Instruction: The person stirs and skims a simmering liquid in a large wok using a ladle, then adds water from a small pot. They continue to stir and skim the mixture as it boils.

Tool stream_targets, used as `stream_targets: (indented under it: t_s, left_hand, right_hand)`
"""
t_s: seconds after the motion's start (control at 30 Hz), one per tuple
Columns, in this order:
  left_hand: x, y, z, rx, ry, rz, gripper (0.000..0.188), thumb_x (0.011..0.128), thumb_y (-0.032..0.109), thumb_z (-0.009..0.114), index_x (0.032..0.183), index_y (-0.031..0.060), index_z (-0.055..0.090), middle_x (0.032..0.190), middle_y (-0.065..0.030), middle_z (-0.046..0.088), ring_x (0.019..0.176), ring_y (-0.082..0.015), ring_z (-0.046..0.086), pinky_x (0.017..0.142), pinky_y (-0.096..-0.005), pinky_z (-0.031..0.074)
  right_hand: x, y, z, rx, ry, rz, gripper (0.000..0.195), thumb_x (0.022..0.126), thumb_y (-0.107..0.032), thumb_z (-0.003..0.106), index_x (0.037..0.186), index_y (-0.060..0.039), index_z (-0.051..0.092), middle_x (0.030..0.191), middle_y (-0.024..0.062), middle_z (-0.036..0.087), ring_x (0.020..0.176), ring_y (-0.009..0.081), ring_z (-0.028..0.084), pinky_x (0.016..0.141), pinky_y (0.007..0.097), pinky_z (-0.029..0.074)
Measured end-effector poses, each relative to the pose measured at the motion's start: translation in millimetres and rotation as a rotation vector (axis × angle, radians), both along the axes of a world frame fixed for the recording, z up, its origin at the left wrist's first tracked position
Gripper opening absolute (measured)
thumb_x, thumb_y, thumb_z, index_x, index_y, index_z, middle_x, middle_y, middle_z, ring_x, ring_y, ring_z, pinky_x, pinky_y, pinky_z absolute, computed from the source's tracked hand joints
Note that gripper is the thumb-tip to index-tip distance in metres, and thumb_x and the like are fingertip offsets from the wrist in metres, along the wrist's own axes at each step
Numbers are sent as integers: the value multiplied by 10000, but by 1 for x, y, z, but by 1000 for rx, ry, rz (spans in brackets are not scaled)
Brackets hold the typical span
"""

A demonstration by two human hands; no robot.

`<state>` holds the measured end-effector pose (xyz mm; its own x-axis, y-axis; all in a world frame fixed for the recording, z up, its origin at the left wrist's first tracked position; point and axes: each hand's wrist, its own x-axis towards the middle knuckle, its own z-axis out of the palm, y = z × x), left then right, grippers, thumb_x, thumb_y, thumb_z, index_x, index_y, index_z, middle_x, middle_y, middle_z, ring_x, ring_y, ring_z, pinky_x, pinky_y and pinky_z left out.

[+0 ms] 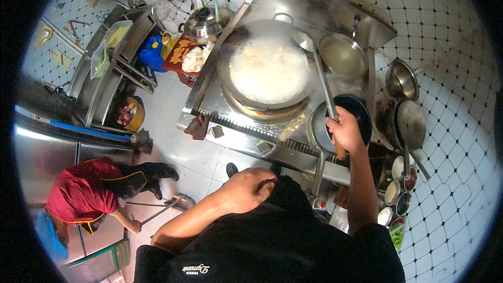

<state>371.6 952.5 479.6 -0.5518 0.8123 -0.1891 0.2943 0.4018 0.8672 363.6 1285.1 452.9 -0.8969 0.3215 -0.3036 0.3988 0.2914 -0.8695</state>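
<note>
My right hand [346, 131] grips the handle of a long metal ladle [323, 74]. The ladle's bowl rests at the right rim of a large wok [224, 67], which holds pale, foaming, steaming liquid [271, 70]. Below that hand are a black pan [363, 114] and a grey pan or pot beside it, partly hidden by the hand. My left hand [251, 190] is curled in front of my body, away from the stove; whether it encloses something small cannot be seen. A round metal basin of cloudy liquid [342, 56] stands right of the wok.
A brown cloth [196, 127] lies on the stove's front edge [243, 145]. A lidded pot [206, 23] stands at the back left. Seasoning bowls [392, 192] line the right. At left, a co-worker in a red shirt [82, 196] bends over, holding a long-handled dustpan or similar tool [182, 202].
</note>
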Motion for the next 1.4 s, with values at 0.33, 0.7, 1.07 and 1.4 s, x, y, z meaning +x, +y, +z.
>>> stream_targets:
  t_s: [0.33, 0.7, 1.07, 1.4]
  left_hand:
    - [3, -26, -3, 123, -24, 128, 209, 905, 151, 595, 1049, 8, 645, 993, -210, 658, 958, -411, 629, 829, -457, 517]
    - [-14, -18, -4, 38, -33, -96, 246, 937, 162, 601, 1129, 11, 635, 1047, -208, 667, 1015, -396, 638, 887, -433, 516]
    - [-17, -8, -7, 58, -8, -127, 255, 930, 167, 612, 1130, 11, 637, 1060, -209, 674, 1010, -397, 644, 887, -441, 521]
    - [-6, -23, -5, 74, -34, 35, 243, 943, 151, 599, 1128, -3, 634, 1075, -203, 666, 1015, -382, 642, 893, -423, 518]
  right_hand:
    - [-27, -46, -74, -426, -140, -26, 265, 950, -243, 634, 1087, -19, 593, 709, 30, 564, 530, 149, 537, 467, 311, 463]
    - [68, -59, -1, -573, -228, -91, 514, 967, -248, 589, 1386, 27, 478, 713, 29, 554, 510, 120, 513, 472, 278, 422]
    - [42, -42, 6, 100, -114, 84, 88, 925, -108, 587, 965, -30, 581, 637, -13, 517, 463, 99, 514, 449, 280, 425]
    - [-86, -23, -66, -36, 33, 78, 155, 918, -128, 620, 985, 6, 580, 653, 52, 560, 450, 159, 552, 439, 338, 461]
